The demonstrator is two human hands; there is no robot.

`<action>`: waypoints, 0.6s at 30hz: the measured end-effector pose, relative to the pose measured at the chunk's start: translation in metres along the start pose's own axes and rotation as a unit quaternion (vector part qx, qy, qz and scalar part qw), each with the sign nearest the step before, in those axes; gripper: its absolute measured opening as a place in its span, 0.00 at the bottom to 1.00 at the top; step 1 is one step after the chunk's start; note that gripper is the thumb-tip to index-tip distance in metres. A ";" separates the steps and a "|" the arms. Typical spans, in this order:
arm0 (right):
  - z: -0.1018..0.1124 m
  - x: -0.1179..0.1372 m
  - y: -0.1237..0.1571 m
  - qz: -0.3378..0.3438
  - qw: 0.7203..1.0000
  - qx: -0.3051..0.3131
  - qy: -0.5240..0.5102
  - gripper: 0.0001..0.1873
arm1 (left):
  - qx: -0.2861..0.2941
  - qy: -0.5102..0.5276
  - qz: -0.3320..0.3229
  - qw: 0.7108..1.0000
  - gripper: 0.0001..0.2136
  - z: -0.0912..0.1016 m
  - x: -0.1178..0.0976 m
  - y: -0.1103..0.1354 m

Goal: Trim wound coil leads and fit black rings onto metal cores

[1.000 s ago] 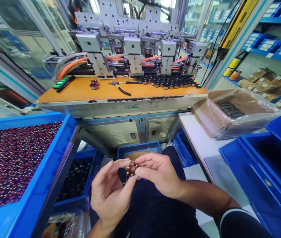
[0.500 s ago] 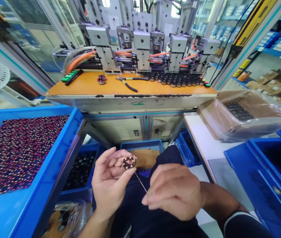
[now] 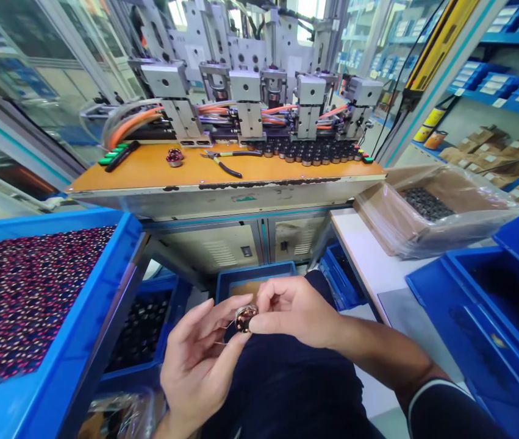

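Observation:
A small ring-shaped motor stator wound with copper wire [image 3: 244, 318] is held between my two hands above my lap. My left hand [image 3: 202, 353] grips its left side between thumb and fingertips. From the right, my right hand [image 3: 293, 314] pinches the stator's edge with thumb and bent fingers. Thin wire ends stick out from the stator toward my left palm. Whether my right fingers also hold a wire end is hidden.
Cutting pliers [image 3: 225, 161] lie on the orange bench [image 3: 140, 167] beside a few stators [image 3: 174, 158] and rows of dark round parts [image 3: 307, 152]. A blue bin [image 3: 124, 225] of stators stands left. At right are a plastic-lined carton [image 3: 378, 225] and a blue bin [image 3: 442, 280].
My right hand has moved up and left, from pulling a twisted wire away from the stator to pinching the stator itself. The stator has turned in my left hand. The camera view has shifted slightly.

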State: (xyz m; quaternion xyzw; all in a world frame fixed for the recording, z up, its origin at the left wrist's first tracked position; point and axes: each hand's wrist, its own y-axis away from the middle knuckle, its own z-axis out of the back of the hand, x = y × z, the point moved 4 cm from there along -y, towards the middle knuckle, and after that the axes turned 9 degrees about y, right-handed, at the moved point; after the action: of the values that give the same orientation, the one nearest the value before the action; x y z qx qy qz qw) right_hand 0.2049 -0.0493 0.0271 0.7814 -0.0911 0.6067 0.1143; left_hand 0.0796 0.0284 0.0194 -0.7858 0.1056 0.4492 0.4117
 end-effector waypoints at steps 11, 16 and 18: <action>-0.003 -0.023 0.019 0.057 0.992 -0.089 -0.063 0.17 | -0.029 0.057 0.058 0.996 0.31 0.008 0.009 -0.006; 0.002 -0.011 0.007 -0.019 0.998 -0.029 -0.060 0.22 | 0.012 0.052 0.052 0.997 0.32 0.005 0.007 -0.003; -0.001 -0.008 0.004 -0.018 0.998 -0.008 -0.066 0.20 | 0.023 0.053 0.055 0.997 0.32 0.005 0.006 -0.002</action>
State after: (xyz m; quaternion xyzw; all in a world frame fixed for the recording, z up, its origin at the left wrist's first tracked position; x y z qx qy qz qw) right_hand 0.2010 -0.0526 0.0194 0.8204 -0.0890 0.5507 0.1256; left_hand 0.0812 0.0343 0.0150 -0.7918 0.1806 0.4268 0.3978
